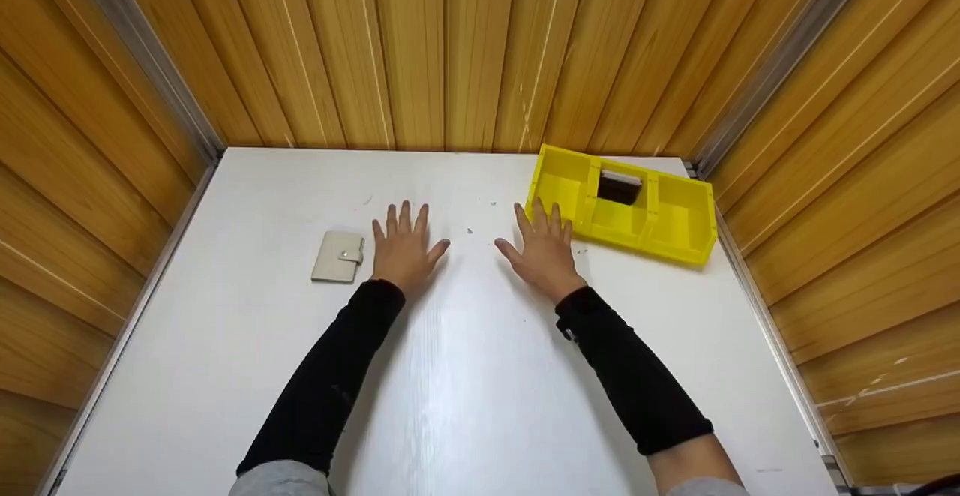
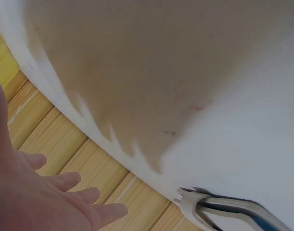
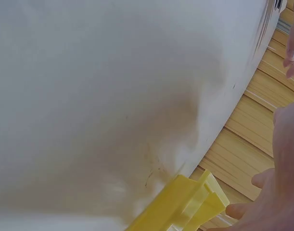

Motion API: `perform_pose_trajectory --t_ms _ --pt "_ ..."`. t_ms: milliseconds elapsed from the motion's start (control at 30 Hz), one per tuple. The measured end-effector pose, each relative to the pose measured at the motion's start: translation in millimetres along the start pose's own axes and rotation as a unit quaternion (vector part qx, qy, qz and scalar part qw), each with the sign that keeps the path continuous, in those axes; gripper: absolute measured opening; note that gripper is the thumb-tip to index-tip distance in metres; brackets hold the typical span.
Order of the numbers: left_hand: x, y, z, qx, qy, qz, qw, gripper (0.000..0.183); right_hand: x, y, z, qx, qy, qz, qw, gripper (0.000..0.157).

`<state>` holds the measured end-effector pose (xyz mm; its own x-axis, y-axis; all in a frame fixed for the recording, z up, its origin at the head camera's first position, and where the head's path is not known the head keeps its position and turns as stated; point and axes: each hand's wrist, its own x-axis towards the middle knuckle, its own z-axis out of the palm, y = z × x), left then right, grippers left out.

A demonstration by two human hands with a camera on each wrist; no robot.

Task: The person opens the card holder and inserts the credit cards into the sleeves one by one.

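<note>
Left hand (image 1: 405, 256) is spread wide and empty, left of the yellow tray (image 1: 685, 220); right hand (image 1: 545, 260) is likewise spread, overlapping the tray's left end in the head view, contact unclear. Beige case (image 1: 335, 257) lies farther left of the tray, beside the left hand. Possible faults: outward left-hand sweep knocks the case; forward right-hand push skews the tray.

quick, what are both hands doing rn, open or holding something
Left hand: open, fingers spread, empty, beside the beige strapped case.
Right hand: open, fingers spread, empty, by the yellow tray.
</note>
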<state>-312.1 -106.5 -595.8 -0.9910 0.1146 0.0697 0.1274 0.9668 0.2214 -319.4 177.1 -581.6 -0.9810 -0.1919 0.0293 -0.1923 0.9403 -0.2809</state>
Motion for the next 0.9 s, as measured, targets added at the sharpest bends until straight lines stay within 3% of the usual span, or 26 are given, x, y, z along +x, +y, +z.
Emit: perform_pose_trajectory --t_ms 233,400,567,900 --pt "-6.4 -0.4 -6.4 -0.025 0.006 0.011 0.9996 0.065 -3.8 -2.9 -3.2 0.026 0.029 -0.04 0.998 0.08" --pt "-14.9 -10.9 -11.1 -0.044 0.031 -0.003 0.9985 0.053 -5.5 -4.4 -6.7 0.031 0.036 -0.058 0.997 0.073" --pt "-28.0 -37.9 -15.3 -0.039 0.071 -0.037 0.996 0.043 -4.4 -6.0 -4.4 0.029 0.039 -0.071 0.996 0.063" --pt "-49.6 -85.9 -31.7 -0.054 0.092 -0.09 0.9902 0.038 0.7 -11.4 -5.2 0.035 0.036 -0.094 0.994 0.043"
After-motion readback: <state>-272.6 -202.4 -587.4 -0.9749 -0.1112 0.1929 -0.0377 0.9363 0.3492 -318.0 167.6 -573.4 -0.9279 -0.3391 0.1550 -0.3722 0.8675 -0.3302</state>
